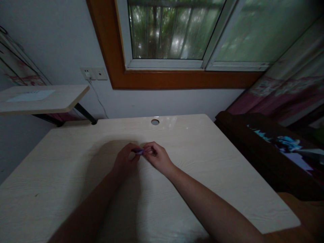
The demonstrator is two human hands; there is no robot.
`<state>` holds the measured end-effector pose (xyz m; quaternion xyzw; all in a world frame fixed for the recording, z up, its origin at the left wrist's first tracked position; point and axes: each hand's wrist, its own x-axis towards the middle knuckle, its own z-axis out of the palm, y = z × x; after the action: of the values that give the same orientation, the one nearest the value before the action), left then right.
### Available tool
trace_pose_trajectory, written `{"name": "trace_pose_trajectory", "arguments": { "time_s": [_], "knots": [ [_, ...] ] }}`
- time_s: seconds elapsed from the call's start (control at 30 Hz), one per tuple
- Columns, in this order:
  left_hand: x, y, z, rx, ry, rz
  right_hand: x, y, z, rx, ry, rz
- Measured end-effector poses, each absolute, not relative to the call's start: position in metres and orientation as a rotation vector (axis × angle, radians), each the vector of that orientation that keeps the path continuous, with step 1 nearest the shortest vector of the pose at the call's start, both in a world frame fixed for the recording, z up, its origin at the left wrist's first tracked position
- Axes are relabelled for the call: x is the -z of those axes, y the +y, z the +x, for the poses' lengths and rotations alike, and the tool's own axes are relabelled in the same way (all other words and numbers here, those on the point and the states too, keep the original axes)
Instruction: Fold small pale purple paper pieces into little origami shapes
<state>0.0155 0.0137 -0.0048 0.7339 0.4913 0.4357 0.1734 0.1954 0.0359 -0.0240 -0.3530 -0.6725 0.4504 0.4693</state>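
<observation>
Both my hands meet over the middle of a pale wooden desk (pixel 215 162). My left hand (pixel 125 160) and my right hand (pixel 157 157) pinch a small purple object (pixel 138 151) between their fingertips, just above the desk top. The fingers of both hands are curled closed around it. The object is too small and dim to name; most of it is hidden by the fingers.
A round cable hole (pixel 155 122) sits at the desk's far edge. A raised side shelf (pixel 43 98) stands at the left, with a wall socket (pixel 94 73) behind. A window (pixel 172 33) is ahead. A dark bed frame (pixel 265 148) and curtain lie to the right.
</observation>
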Motion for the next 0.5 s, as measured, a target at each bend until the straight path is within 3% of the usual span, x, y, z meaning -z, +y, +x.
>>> {"name": "trace_pose_trajectory", "arguments": {
  "time_s": [0.27, 0.5],
  "knots": [
    [0.010, 0.014, 0.013, -1.417, 1.162, 2.025, 0.021, 0.032, 0.195, -1.094, -1.621, -0.851],
    [0.009, 0.014, 0.009, -1.402, 1.134, 1.899, 0.014, 0.030, 0.196, -0.884, -1.740, -0.805]
  ]
}}
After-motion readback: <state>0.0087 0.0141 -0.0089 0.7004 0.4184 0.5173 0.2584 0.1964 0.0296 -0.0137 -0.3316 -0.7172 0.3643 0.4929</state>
